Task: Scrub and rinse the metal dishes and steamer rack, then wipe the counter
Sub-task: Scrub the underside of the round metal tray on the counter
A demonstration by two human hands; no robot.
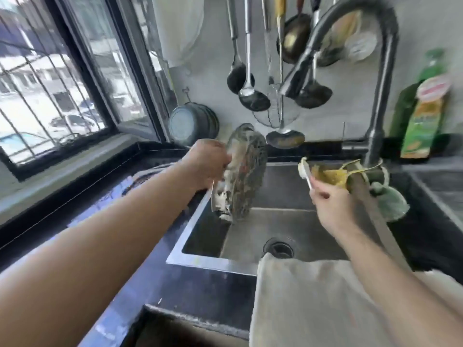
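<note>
My left hand (206, 164) grips the top left edge of a round perforated metal steamer rack (244, 176). The rack stands on edge over the left side of the steel sink (295, 221), with white foam clinging to its lower rim. My right hand (330, 206) is over the sink's right half and pinches the handle of a white brush (305, 170). The brush head points up beside a yellow holder (330, 176) at the foot of the faucet (375, 136). No water runs from the spout.
A beige cloth (300, 304) hangs over the sink's front edge, by the drain (278, 247). A green cloth (390, 204) lies right of the sink and a green detergent bottle (426, 113) stands behind. Ladles (253, 96) and a small pot (193, 123) hang on the wall. Wet black counter (105, 204) runs left.
</note>
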